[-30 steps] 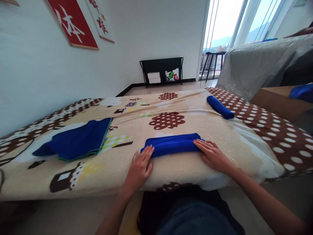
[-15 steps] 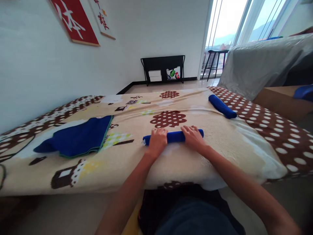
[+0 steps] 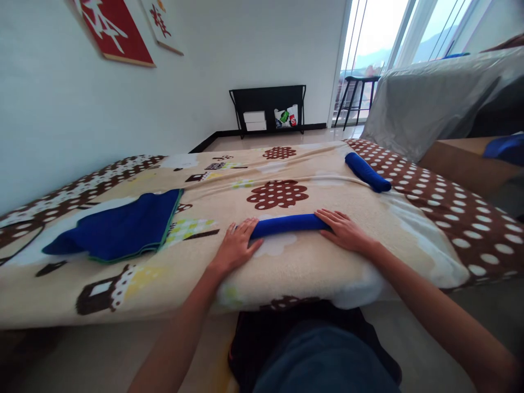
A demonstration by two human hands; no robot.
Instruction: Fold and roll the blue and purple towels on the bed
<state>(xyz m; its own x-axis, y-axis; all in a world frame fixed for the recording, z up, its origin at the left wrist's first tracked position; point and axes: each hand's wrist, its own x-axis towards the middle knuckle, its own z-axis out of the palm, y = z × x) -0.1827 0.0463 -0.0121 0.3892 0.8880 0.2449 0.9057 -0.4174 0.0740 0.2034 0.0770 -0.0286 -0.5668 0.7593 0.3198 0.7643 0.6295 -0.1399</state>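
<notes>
A rolled blue towel [image 3: 289,224] lies crosswise on the patterned blanket [image 3: 286,262], near its front edge. My left hand [image 3: 238,243] rests over the roll's left end, fingers stretched out and thumb apart, covering that end. On the right end lies my right hand [image 3: 343,230], its fingers extended flat over the tip. Neither hand is wrapped round the roll. Farther back on the right sits a second blue towel roll [image 3: 367,172]. To the left a blue towel [image 3: 126,226] with green edging is spread out loosely, with some folds.
A black rack [image 3: 268,101] holding white boxes stands by the far wall. At the right are a plastic-covered piece of furniture [image 3: 426,98], a cardboard box [image 3: 454,164] and a black stool [image 3: 360,90] near the window. Red and white scrolls [image 3: 117,33] hang on the left wall.
Both hands have slid outward from the middle of the roll to its two ends. Their fingers have gone from curled over the roll to stretched out. The view has shifted slightly.
</notes>
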